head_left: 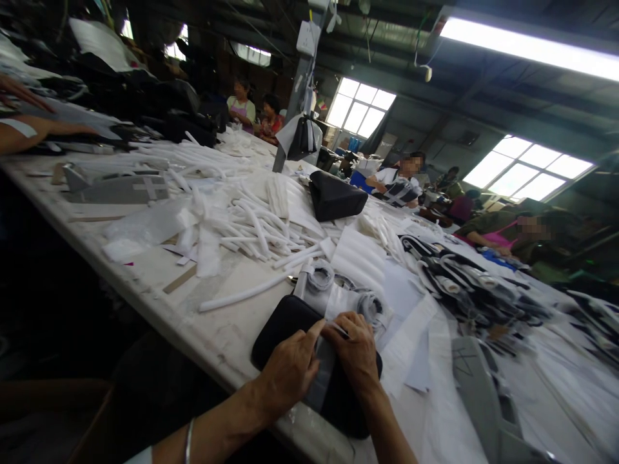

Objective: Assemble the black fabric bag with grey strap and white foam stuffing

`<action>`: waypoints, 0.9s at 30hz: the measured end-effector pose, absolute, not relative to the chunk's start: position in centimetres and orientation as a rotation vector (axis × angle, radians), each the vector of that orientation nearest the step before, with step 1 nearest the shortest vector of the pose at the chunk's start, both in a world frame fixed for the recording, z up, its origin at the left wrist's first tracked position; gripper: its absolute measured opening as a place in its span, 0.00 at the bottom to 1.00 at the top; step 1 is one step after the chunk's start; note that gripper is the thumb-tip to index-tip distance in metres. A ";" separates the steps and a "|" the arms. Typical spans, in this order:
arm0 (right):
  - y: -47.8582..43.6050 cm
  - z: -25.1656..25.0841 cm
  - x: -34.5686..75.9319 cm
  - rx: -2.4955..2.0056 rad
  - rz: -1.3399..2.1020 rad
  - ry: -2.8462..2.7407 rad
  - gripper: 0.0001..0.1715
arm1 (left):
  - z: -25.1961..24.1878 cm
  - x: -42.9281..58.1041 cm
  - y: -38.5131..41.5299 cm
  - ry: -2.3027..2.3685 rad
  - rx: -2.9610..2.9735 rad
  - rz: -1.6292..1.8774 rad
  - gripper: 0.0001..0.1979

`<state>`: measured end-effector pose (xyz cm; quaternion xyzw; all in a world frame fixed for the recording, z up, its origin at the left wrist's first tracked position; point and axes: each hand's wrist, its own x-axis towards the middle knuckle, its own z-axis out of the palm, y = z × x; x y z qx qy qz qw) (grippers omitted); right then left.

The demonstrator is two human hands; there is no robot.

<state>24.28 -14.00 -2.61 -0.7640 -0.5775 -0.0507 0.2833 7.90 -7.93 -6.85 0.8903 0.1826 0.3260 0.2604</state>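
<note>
Nearest, a left forearm (pixel 232 407) enters from the bottom edge; the left hand (pixel 290 367) half curls, its grip unclear, while the right hand (pixel 355 345) pinches a pale strip (pixel 337 327). Wrapped coils (pixel 320 277) crowd the black case (pixel 283 328), lower centre; white rods (pixel 251 222) lie beyond. Its long axis slants upper left to lower right. Cluttered pale table (pixel 239 328); windows (pixel 361 106) light the workshop.

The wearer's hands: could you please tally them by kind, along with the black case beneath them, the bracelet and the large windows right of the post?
Hands: 2 (left hand, right hand)
Black case: 1
Bracelet: 1
Large windows: 2
Total: 6
</note>
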 end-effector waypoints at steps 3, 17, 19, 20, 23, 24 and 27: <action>-13.7 -2.5 24.2 -2.091 -0.126 -1.508 0.10 | -6.9 7.9 -8.1 0.487 2.507 1.004 0.31; -13.1 -1.5 24.3 -2.202 -0.081 -1.496 0.11 | -6.9 9.8 -8.7 0.282 2.984 0.970 0.13; -13.0 -0.7 24.5 -2.230 -0.071 -1.585 0.10 | -7.2 10.2 -8.4 0.308 2.981 0.976 0.13; -13.0 -0.2 24.6 -2.232 -0.073 -1.646 0.11 | -7.3 10.3 -8.3 0.318 2.982 0.987 0.13; -12.5 1.0 25.5 -2.191 -0.083 -1.851 0.14 | -7.2 10.4 -8.4 0.355 3.002 1.010 0.13; -12.4 1.3 25.8 -2.173 -0.079 -1.900 0.14 | -7.2 10.3 -8.5 0.357 3.014 1.011 0.13; -11.6 1.9 26.9 -2.175 -0.047 -1.944 0.12 | -7.1 10.2 -8.7 0.335 3.051 1.004 0.14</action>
